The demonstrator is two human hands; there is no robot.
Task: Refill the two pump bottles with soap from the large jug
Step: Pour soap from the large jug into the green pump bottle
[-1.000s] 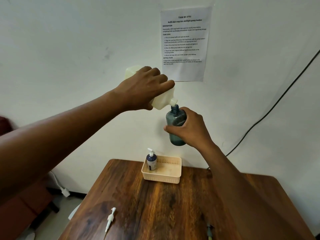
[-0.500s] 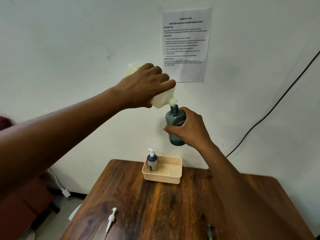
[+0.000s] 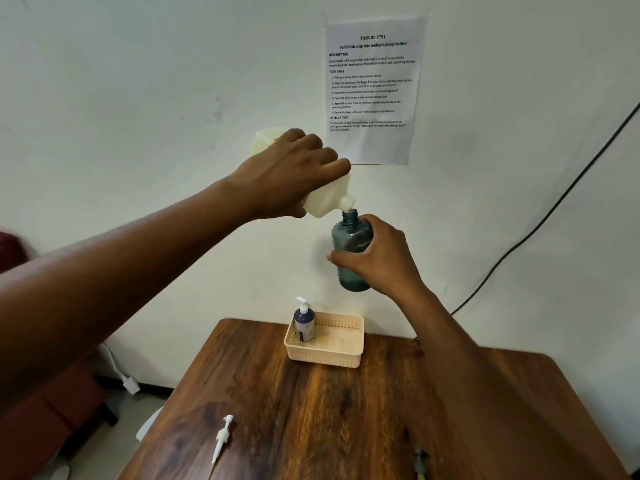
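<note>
My left hand (image 3: 291, 174) grips the cream jug (image 3: 329, 199) from above and holds it tipped, spout down to the right. The spout sits just over the open neck of a teal bottle (image 3: 349, 237) without a pump. My right hand (image 3: 377, 254) holds that bottle upright in the air above the table. A dark blue bottle (image 3: 304, 322) with its white pump fitted stands in the left end of the beige basket (image 3: 343, 355). A loose white pump head (image 3: 221, 438) lies on the wooden table (image 3: 311, 410) near its front left.
A printed task sheet (image 3: 374, 88) hangs on the white wall behind the hands. A black cable (image 3: 540, 223) runs down the wall at the right. A small object (image 3: 419, 459) lies at the table's front edge. A white plug (image 3: 130, 384) hangs left of the table.
Both hands have stayed nearly still, with the jug tipped over the teal bottle's neck. The view has shifted slightly.
</note>
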